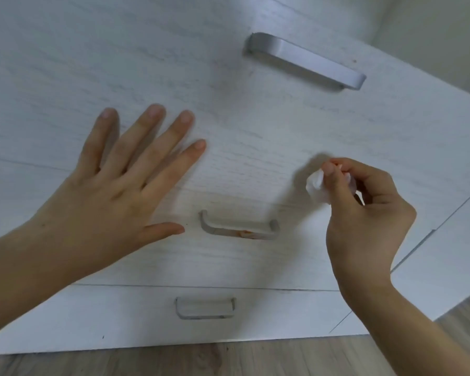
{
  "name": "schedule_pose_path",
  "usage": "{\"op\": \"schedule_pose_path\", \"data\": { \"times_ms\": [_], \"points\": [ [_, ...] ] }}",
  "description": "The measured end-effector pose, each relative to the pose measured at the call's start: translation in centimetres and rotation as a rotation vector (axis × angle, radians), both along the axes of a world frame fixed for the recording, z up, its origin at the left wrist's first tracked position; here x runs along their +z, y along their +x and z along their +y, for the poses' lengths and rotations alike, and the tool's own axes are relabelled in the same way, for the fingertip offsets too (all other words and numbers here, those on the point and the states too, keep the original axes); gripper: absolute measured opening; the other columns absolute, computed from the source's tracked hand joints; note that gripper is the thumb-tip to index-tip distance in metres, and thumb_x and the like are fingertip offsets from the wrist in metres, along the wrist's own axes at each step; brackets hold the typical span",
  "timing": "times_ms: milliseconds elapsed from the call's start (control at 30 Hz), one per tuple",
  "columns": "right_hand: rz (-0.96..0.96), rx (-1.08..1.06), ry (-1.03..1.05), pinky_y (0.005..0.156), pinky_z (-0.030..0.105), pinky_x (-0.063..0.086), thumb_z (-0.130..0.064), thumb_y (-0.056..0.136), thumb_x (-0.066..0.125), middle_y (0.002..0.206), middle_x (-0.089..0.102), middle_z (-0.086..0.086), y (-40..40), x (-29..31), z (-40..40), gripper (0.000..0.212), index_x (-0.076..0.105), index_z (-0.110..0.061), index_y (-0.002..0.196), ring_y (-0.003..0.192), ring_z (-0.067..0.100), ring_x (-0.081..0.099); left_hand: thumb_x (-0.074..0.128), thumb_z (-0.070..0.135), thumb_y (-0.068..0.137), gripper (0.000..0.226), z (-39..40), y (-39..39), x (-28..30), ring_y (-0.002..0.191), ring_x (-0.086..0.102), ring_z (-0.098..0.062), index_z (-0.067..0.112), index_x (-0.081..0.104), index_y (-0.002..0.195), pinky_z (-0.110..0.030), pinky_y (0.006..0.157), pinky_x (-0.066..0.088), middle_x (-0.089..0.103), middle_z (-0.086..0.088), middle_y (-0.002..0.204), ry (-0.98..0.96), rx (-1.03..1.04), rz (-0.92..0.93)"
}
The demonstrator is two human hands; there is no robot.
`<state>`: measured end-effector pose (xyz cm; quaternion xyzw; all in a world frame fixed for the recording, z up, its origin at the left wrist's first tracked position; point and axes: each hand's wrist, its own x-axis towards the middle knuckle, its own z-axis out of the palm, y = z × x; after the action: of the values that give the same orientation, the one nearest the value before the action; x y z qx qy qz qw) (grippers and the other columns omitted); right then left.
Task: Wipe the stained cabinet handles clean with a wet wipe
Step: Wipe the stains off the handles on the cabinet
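Our right hand point(364, 213) pinches the balled wet wipe point(316, 188); our left hand point(114, 183) is spread flat. Next, we judge, comes the stained middle handle point(239, 229).

Pale whitewashed wood grain with faint grey streaks across the cabinet front point(228, 109) behind both hands; grey-brown wood-look planks on the floor point(228, 359) beneath them. Matte silver-grey on the top handle point(307, 61) above the right hand point(369, 221), the same grey on the middle handle point(239, 229) between the hands with an orange-red smear along its lower edge, and dull grey on the bottom handle point(205, 308) lower down. White on the crumpled wet wipe point(316, 187) in the right hand, tinged orange near the fingertips.
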<state>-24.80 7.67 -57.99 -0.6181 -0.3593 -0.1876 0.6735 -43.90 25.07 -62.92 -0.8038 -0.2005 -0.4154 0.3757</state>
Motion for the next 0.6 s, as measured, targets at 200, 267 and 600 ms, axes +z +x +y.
{"op": "schedule_pose_path", "data": {
  "times_ms": [200,267,600],
  "points": [
    [-0.031,-0.026,-0.03,0.067,0.011,0.043,-0.018,0.086,0.067,0.088,0.063,-0.009,0.0,-3.9,-0.4,0.021,0.062,-0.037,0.079,0.073,-0.002,0.057,0.048,0.069,0.079,0.103,-0.3,1.0,-2.6,0.146,0.006,-0.035,0.004,0.014,0.153,-0.059,0.114,0.008,0.007,-0.014,0.16,-0.046,0.064,-0.069],
    [-0.053,-0.037,-0.044,0.066,0.007,0.041,-0.013,0.085,0.067,0.087,0.061,-0.011,-0.5,-5.5,-0.3,0.022,0.063,-0.035,0.081,0.07,-0.005,0.056,0.052,0.069,0.078,0.106,-0.6,1.4,-3.4,0.146,0.006,-0.035,0.004,0.014,0.153,-0.059,0.114,0.008,0.006,-0.013,0.16,-0.074,0.055,-0.093],
    [0.161,0.044,0.049,0.073,0.008,0.045,-0.024,0.084,0.068,0.097,0.068,-0.004,-2.6,-7.8,1.4,0.008,0.071,-0.029,0.09,0.087,0.0,0.063,0.058,0.07,0.075,0.113,0.4,2.3,-5.6,0.146,-0.009,-0.032,0.004,0.01,0.153,-0.056,0.114,-0.007,-0.006,-0.012,0.16,-0.05,0.015,-0.098]
  ]
}}
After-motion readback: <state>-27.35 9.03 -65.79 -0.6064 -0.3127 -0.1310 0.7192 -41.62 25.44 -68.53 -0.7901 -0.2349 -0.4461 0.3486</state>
